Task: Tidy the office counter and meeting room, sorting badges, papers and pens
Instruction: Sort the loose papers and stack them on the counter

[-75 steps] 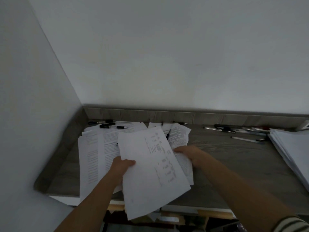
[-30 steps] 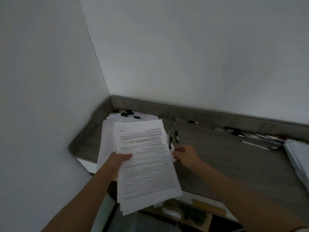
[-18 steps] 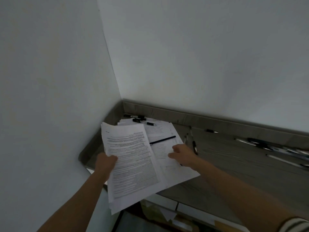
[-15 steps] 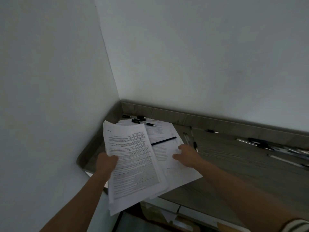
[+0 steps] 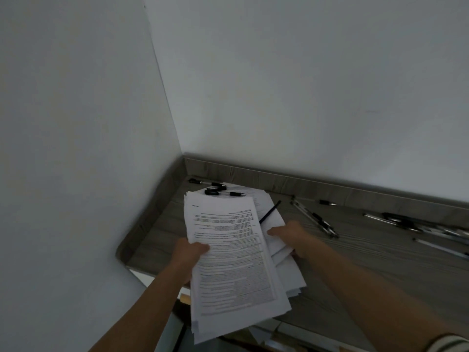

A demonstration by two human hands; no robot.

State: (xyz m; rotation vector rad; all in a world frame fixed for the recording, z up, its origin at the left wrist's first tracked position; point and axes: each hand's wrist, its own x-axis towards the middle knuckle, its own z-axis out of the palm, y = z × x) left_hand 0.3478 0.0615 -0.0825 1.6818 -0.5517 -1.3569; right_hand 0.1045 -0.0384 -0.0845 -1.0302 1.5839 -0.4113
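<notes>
Grey counter [image 5: 380,265] — left hand [image 5: 189,252] grips papers [image 5: 233,252], right hand [image 5: 294,238] alongside.

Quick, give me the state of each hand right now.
Left hand: closed on the left edge of the printed paper stack, thumb on top.
Right hand: gripping the loose sheets beside the stack, fingers over them.

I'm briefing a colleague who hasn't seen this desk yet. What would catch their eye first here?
First, the thick stack of printed papers at the centre, gripped at its left edge by the left hand, while the right hand grasps looser sheets beside it. A black pencil lies slanted on those sheets. Behind, pens lie scattered along the grey wooden counter near the wall.
</notes>
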